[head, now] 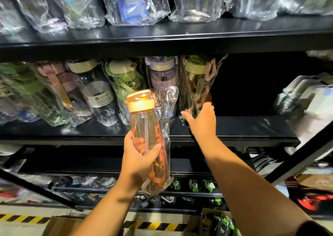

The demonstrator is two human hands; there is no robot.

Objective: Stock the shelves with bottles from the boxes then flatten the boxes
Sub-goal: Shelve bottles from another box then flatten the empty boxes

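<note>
Along the left half of the shelf (252, 127), a row of wrapped bottles (100, 91) stands back from the front edge, so a good part of the stocking looks done. Your left grip (138, 158) is curled round the lower body of the orange bottle (144, 120), which is in its plastic sleeve, cap up, in the air before the shelf's front edge and not yet placed. Your right grip (201, 122) is wide, with straight fingers against the green-capped bottle (196, 84) at the row's right end. On the floor below, a cardboard box (207, 217) holds more wrapped bottles and is unflattened, so I judge much remains.
</note>
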